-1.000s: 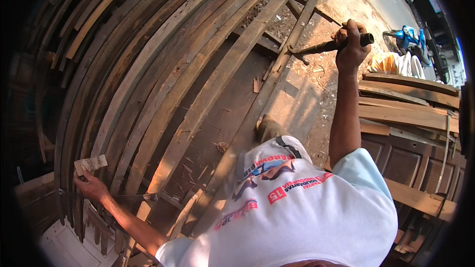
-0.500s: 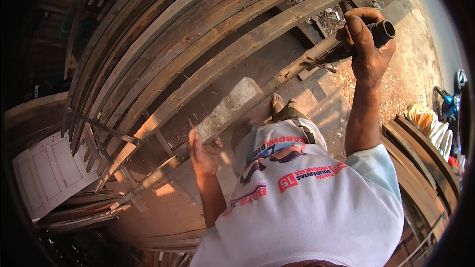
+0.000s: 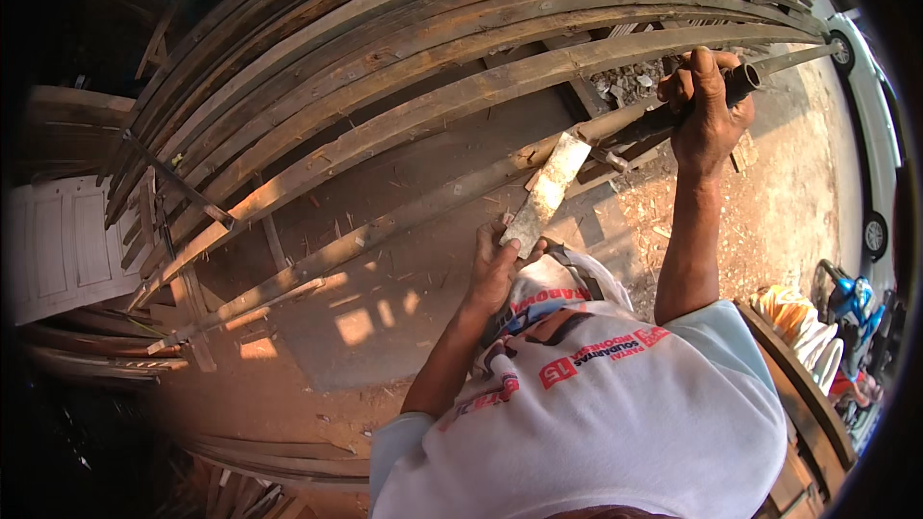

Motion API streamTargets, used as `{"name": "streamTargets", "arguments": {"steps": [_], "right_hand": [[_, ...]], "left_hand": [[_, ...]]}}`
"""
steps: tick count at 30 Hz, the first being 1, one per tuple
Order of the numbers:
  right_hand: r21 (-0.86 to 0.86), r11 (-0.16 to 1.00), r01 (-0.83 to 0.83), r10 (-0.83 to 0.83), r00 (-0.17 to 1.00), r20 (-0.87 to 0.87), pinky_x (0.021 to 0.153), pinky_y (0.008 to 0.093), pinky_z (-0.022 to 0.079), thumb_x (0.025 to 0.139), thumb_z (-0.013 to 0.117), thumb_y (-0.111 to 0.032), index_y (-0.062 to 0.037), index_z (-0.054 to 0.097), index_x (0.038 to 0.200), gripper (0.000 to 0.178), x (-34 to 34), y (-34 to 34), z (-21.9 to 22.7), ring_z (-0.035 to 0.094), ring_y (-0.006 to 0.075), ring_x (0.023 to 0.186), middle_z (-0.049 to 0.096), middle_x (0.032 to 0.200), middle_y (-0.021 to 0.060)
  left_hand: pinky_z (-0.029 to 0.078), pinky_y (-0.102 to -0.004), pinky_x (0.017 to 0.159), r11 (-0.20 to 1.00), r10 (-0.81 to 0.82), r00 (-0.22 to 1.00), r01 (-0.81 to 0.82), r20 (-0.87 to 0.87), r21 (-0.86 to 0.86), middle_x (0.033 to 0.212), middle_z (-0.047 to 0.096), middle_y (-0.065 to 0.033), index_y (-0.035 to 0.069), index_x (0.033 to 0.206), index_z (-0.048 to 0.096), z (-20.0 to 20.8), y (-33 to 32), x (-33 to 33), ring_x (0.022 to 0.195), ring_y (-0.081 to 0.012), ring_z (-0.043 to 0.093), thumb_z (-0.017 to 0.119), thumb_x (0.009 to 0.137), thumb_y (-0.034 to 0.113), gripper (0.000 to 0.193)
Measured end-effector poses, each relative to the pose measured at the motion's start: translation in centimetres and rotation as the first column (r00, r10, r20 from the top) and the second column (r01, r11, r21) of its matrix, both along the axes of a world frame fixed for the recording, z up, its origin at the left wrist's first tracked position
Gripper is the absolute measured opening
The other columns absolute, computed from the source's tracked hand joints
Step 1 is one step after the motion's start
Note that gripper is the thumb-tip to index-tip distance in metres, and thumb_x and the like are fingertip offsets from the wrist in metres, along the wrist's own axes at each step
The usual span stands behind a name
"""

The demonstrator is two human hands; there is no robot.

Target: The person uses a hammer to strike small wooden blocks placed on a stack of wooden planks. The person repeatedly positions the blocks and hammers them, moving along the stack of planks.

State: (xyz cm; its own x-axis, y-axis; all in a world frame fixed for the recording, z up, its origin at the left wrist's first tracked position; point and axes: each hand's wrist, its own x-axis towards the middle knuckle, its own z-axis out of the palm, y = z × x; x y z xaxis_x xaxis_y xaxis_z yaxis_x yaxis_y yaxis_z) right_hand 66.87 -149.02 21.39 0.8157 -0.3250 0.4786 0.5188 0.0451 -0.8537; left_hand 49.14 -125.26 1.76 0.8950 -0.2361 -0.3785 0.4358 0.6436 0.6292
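Observation:
My left hand (image 3: 492, 274) is closed around the lower end of a pale, flat, oblong block (image 3: 546, 194), which looks worn and tilts up to the right. I cannot tell whether it is wood or stone. My right hand (image 3: 710, 120) grips a dark, thick, round handle (image 3: 743, 80) with a hollow end, thumb laid along the top. From that fist the dark tool runs down to the left, toward a short metal-looking part (image 3: 613, 160) near the block's upper end. Beneath both lies a long narrow beam (image 3: 423, 202), partly hidden by the block.
Several long wooden beams (image 3: 385, 101) lie side by side beyond my hands. A pale panelled door (image 3: 72, 245) leans at the left. More planks (image 3: 788, 413) lie at the right, near a blue motorbike (image 3: 851, 303). A light-coloured car (image 3: 870, 125) stands farther off. Wood chips litter the ground.
My left hand has carried the block rightward, off the beam's left stretch and closer to the tool. My right hand keeps its grip. The whole view has shifted slightly.

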Motion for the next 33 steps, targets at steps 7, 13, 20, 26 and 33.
{"name": "streamTargets", "arguments": {"steps": [7, 13, 20, 26, 33], "right_hand": [[-0.022, 0.997, -0.077, 0.077, 0.997, 0.014, 0.054, 0.0281, 0.043, 0.103, 0.071, -0.017, 0.0016, 0.063, 0.098, 0.020, -0.6, 0.2, -0.5, 0.051, 0.0117, 0.058, 0.056, 0.069, 0.0034], [-0.030, 0.920, -0.392, 0.390, 0.919, -0.054, 0.051, 0.0268, 0.041, 0.102, 0.073, -0.017, 0.0000, 0.063, 0.102, 0.020, 1.3, -0.5, -0.4, 0.051, 0.0096, 0.055, 0.056, 0.070, 0.0022], [0.116, 0.859, -0.499, 0.503, 0.865, 0.002, 0.044, 0.0260, 0.034, 0.100, 0.077, -0.024, 0.0009, 0.065, 0.102, 0.028, 6.4, -1.7, 2.9, 0.046, 0.0071, 0.050, 0.052, 0.063, -0.0008], [-0.272, 0.694, -0.667, 0.642, 0.744, -0.186, 0.054, 0.0249, 0.046, 0.094, 0.083, -0.035, -0.0030, 0.072, 0.099, 0.034, 6.6, 2.0, 5.9, 0.057, 0.0058, 0.059, 0.065, 0.069, -0.0008], [-0.573, 0.352, -0.740, 0.758, 0.584, -0.289, 0.068, 0.0381, 0.056, 0.093, 0.080, -0.047, 0.0014, 0.074, 0.103, 0.050, 6.6, 10.3, 4.8, 0.067, 0.0192, 0.072, 0.071, 0.078, 0.0104]], "left_hand": [[0.058, -0.0348, 0.092, 0.965, -0.261, 0.963, 0.259, -0.071, -0.039, 0.123, 0.062, -0.0133, 0.002, 0.145, 0.048, 0.7, -2.4, -0.5, 0.104, -0.0230, 0.069, 0.076, 0.094, 0.027, 0.064], [0.058, -0.0341, 0.085, 0.965, -0.138, 0.990, 0.138, -0.016, 0.223, 0.110, 0.067, -0.0118, 0.000, 0.133, 0.053, -0.1, -5.3, -0.1, 0.095, -0.0182, 0.069, 0.066, 0.101, 0.030, 0.046], [0.058, -0.0341, 0.082, 0.931, 0.122, 0.989, -0.087, -0.078, 0.356, 0.110, 0.069, -0.0169, -0.001, 0.130, 0.054, 2.0, -8.6, 0.5, 0.091, -0.0191, 0.070, 0.056, 0.108, 0.032, 0.040], [0.061, -0.0339, 0.070, 0.925, 0.223, 0.969, -0.174, -0.109, 0.338, 0.099, 0.073, -0.0199, -0.005, 0.117, 0.051, -1.1, -12.4, 3.0, 0.077, -0.0210, 0.072, 0.059, 0.108, 0.033, 0.039], [0.059, -0.0331, 0.069, 0.865, 0.356, 0.925, -0.273, -0.131, 0.420, 0.096, 0.073, -0.0200, -0.002, 0.111, 0.052, 1.2, -14.6, 3.5, 0.077, -0.0216, 0.072, 0.059, 0.108, 0.033, 0.036]]}}
